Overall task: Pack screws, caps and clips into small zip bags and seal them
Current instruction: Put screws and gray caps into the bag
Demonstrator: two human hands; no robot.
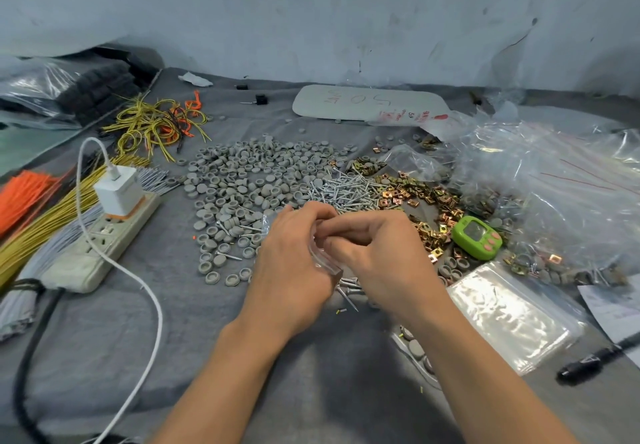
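Observation:
Both my hands meet over the middle of the grey cloth. My left hand (294, 260) and my right hand (374, 253) pinch a small clear zip bag (323, 260) between them, screws showing at its lower end. Behind them spreads a heap of grey caps (242, 180). A pile of silver screws (346, 189) lies beyond my fingers. Brass clips (422, 198) are scattered to the right. A few loose screws (348, 288) lie under my hands.
A stack of empty zip bags (509, 319) lies at right, near a green timer (478, 237) and a heap of filled bags (568, 194). A power strip (100, 246) with charger (119, 191) and white cable, wire bundles (38, 229) and a black marker (595, 360) surround the work area.

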